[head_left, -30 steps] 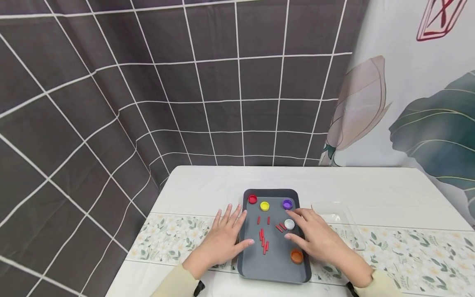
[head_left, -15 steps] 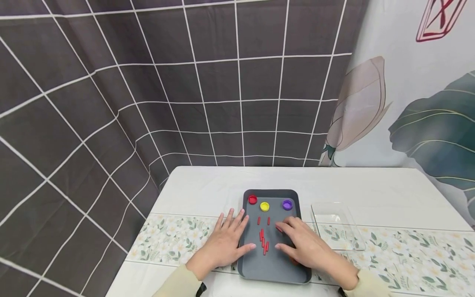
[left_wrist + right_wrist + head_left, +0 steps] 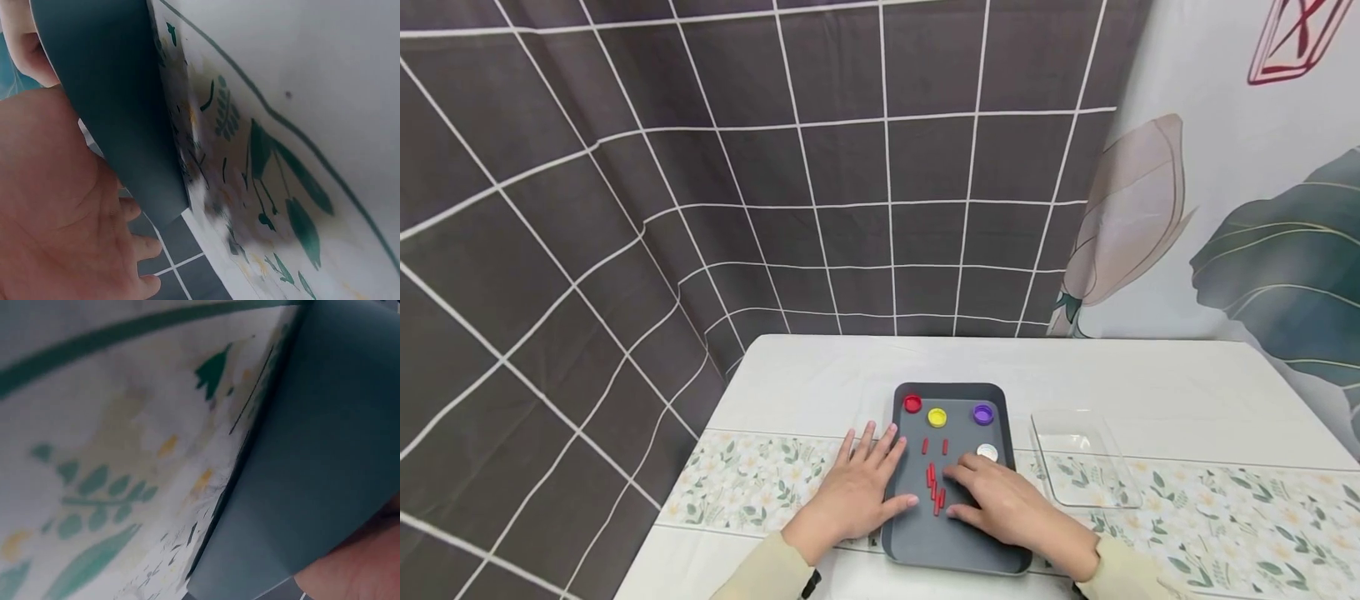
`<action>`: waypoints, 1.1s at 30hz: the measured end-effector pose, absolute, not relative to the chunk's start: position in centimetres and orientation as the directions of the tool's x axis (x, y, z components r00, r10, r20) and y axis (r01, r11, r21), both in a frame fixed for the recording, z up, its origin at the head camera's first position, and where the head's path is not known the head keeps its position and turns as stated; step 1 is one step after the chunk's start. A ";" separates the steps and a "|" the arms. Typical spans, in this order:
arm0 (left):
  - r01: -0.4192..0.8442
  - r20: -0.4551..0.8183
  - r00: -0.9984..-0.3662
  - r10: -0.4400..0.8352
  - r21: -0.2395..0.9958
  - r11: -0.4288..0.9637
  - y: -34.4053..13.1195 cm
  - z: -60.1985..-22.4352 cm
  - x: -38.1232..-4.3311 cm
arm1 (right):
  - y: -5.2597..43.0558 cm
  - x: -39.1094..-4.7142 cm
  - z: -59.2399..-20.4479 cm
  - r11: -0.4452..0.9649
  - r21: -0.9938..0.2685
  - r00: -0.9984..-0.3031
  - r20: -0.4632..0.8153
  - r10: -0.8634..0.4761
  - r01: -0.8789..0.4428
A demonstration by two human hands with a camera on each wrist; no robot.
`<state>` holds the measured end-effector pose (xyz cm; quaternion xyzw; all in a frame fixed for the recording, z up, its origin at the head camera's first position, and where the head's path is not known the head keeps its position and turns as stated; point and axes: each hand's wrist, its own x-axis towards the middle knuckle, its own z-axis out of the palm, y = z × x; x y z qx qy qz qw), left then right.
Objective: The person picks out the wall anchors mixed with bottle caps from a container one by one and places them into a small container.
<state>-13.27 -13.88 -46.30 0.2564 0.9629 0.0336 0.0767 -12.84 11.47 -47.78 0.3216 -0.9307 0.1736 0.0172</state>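
My left hand [image 3: 857, 492] lies with fingers spread at the left rim of a grey tray [image 3: 925, 546], its thumb reaching over the edge. My right hand [image 3: 1003, 504] is over the tray's right half, fingers slightly bent and thumb apart from the index finger. Its fingertips are just right of a cluster of short red sticks [image 3: 942, 498]. Farther up lie two separate red sticks, one left [image 3: 925, 446] and one right. A white cap [image 3: 987, 452] peeks out behind the right hand. In the left wrist view, the left palm [image 3: 56, 200] is beside the tray's outer wall.
Red [image 3: 912, 403], yellow [image 3: 937, 417] and purple [image 3: 982, 414] caps sit toward the tray's far end. A clear shallow box [image 3: 1086, 467] stands right of the tray on the flower-patterned tablecloth [image 3: 745, 479]. A dark grid curtain [image 3: 850, 233] hangs behind the table.
My right hand has moved left from the tray's right rim toward the stick cluster. It now hides the orange cap and the two sticks formerly beside the white cap. The left hand has barely moved.
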 end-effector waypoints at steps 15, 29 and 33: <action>0.456 -0.112 -0.882 0.457 0.033 0.889 -13.0 -46.7 -13.0 | 10.5 -13.3 -48.6 0.753 -0.232 -0.788 0.187 -0.586 -0.615; 0.446 -0.134 -0.881 0.453 0.082 0.891 -12.7 -47.1 -12.9 | 10.1 -13.3 -48.9 0.765 -0.198 -0.787 0.241 -0.568 -0.613; 0.446 -0.134 -0.881 0.453 0.081 0.891 -12.7 -47.2 -13.0 | 9.9 -13.3 -48.8 0.769 -0.196 -0.790 0.239 -0.564 -0.608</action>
